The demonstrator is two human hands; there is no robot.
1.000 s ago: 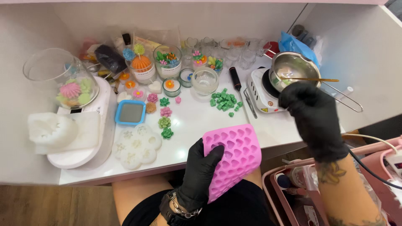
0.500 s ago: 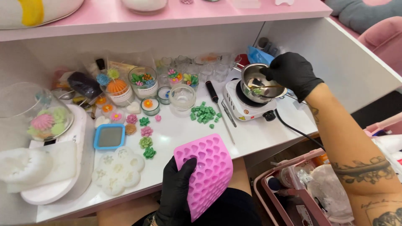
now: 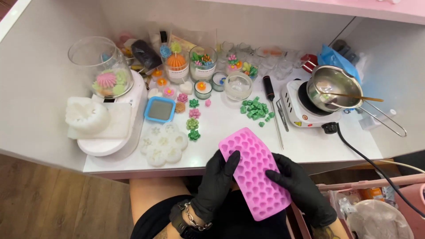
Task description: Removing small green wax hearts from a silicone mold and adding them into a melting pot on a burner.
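Observation:
A pink silicone mold (image 3: 254, 170) with several small heart-shaped cavities is held over my lap at the table's front edge. My left hand (image 3: 218, 183), in a black glove, grips its left side. My right hand (image 3: 297, 186), also gloved in black, grips its right side. Just beyond the mold lie a pile of small green wax pieces (image 3: 254, 109) and a black-handled thermometer probe (image 3: 272, 104). A steel pot (image 3: 333, 87) with a wooden stick across it sits on a small white hot plate (image 3: 299, 110) at the right.
A white flower-shaped mold (image 3: 163, 143), a blue square mold (image 3: 160, 109), small succulent-shaped candles (image 3: 193, 124), glass jars (image 3: 202, 62) and a glass dome (image 3: 99, 66) on a white scale crowd the left and back. The hot plate's black cord (image 3: 376, 170) trails right, near a pink basket (image 3: 380, 208).
My right hand left the pot on the hot plate and came down onto the pink mold's right side. Both hands now hold the mold; the view tilted lower.

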